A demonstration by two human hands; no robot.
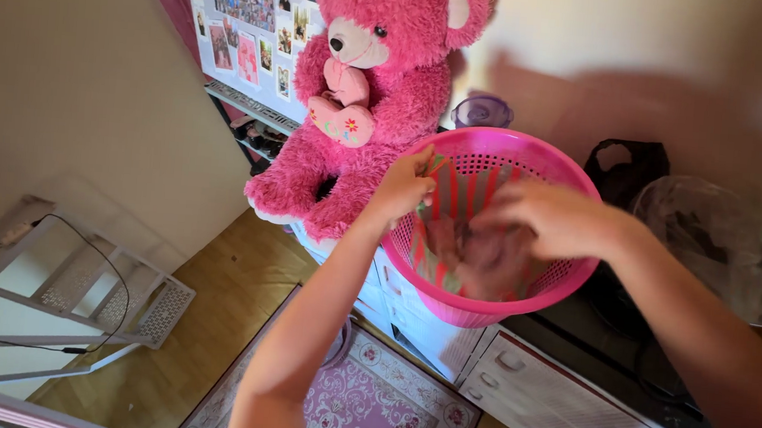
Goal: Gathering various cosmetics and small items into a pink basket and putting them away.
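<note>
A bright pink perforated plastic basket (553, 160) stands on a white cabinet. My left hand (403, 187) grips its near left rim, fingers curled over the edge. My right hand (551, 220) reaches down into the basket, over a crumpled brownish-mauve cloth (486, 258) lying at the bottom; the hand is blurred and its grip on the cloth is unclear. A striped red and green fabric (454, 202) shows against the basket's inner wall.
A large pink teddy bear (382, 87) holding a heart sits left of the basket. A white drawer cabinet (530, 389), black bag (625, 170), clear plastic bag (741, 242), white step ladder (68, 280), photo wall (243, 13) and pink rug (366, 403) surround it.
</note>
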